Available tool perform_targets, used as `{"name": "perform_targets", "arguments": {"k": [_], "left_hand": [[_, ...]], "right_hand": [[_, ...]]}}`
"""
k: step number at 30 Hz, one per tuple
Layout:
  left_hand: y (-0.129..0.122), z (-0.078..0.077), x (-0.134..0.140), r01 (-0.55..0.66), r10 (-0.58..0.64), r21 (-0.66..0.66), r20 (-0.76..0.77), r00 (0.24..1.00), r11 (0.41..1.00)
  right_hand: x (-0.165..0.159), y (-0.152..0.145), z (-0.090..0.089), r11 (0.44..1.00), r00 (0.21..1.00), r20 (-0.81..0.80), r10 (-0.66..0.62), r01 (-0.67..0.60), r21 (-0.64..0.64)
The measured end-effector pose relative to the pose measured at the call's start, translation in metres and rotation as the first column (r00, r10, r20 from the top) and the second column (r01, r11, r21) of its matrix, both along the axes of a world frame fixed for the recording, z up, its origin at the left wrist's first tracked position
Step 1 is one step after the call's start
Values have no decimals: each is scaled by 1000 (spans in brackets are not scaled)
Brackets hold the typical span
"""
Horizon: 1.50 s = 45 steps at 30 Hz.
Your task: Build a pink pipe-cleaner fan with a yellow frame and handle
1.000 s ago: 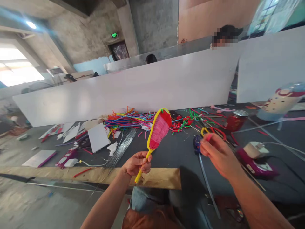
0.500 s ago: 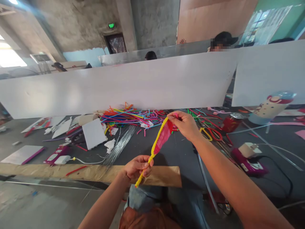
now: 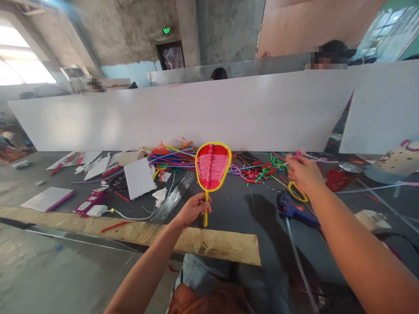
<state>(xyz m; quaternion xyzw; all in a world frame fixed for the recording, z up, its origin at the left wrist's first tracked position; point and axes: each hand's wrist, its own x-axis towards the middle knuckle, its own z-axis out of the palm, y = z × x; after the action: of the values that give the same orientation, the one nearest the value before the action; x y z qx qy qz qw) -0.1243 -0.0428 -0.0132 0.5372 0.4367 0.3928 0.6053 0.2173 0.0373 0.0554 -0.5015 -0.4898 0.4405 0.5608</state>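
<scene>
My left hand [image 3: 196,208] is closed around the thin yellow handle of a small hand fan [image 3: 212,168], held upright over the table. The fan has a yellow fuzzy rim, a red and pink face and a beaded-looking pink strip down its middle. Further right, my right hand [image 3: 304,172] is apart from the fan, its fingers pinched at a small pink piece [image 3: 297,154] that is too small to name surely. Below that hand lie yellow scissor handles [image 3: 297,192] and a dark blue glue gun [image 3: 294,210], partly hidden by my forearm.
Loose colourful pipe cleaners [image 3: 173,156] lie along a white partition [image 3: 183,113]. Clear thin sticks [image 3: 175,196], a white card [image 3: 139,179] and a magenta power strip [image 3: 90,204] are on the left. A red can [image 3: 342,176] and a bottle [image 3: 393,163] stand right. People sit beyond.
The fan has turned from edge-on and tilted to upright, facing me. My right hand has let go of its top and moved right. The view has shifted, revealing the glue gun.
</scene>
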Motion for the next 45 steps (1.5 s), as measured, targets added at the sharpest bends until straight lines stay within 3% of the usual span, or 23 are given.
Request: {"name": "perform_targets", "arguments": {"k": [4, 7, 10, 18, 22, 26, 28, 31, 34, 38, 42, 45], "left_hand": [[5, -1, 5, -42, 48, 69, -89, 995, 997], [3, -2, 9, -34, 47, 90, -148, 988, 995], [-1, -5, 14, -25, 46, 101, -209, 977, 995], [-6, -11, 23, -1, 39, 120, -311, 950, 993], [-12, -5, 29, 11, 41, 139, -367, 929, 990], [-20, 4, 32, 122, -32, 170, -455, 890, 978], [-19, 9, 31, 126, -54, 158, -394, 918, 979], [-10, 21, 30, 31, -13, 130, -139, 990, 991], [1, 33, 32, 34, -42, 121, 61, 997, 992], [8, 38, 39, 11, -16, 51, 88, 996, 999], [8, 28, 42, -99, 99, -13, 13, 995, 995], [8, 22, 41, -81, 84, -67, 48, 995, 994]], "right_hand": [[-25, -10, -11, 989, 987, -105, 118, -126, -73], [-55, -14, -11, 956, 952, -168, 255, -274, -100], [-80, -13, -9, 933, 922, -223, 317, -345, -99], [-87, -7, -23, 958, 917, -311, 249, -280, -57], [-80, -6, -30, 946, 894, -356, 272, -316, -72], [-72, -6, -39, 942, 881, -401, 250, -317, -110], [-67, -9, -44, 941, 880, -416, 230, -310, -136], [-63, -15, -50, 931, 882, -418, 220, -317, -179], [-64, -24, -53, 918, 886, -402, 232, -336, -210], [-69, -31, -56, 911, 895, -376, 241, -342, -230], [-72, -34, -59, 910, 904, -360, 229, -331, -250], [-72, -35, -61, 908, 908, -349, 230, -329, -259]]}}
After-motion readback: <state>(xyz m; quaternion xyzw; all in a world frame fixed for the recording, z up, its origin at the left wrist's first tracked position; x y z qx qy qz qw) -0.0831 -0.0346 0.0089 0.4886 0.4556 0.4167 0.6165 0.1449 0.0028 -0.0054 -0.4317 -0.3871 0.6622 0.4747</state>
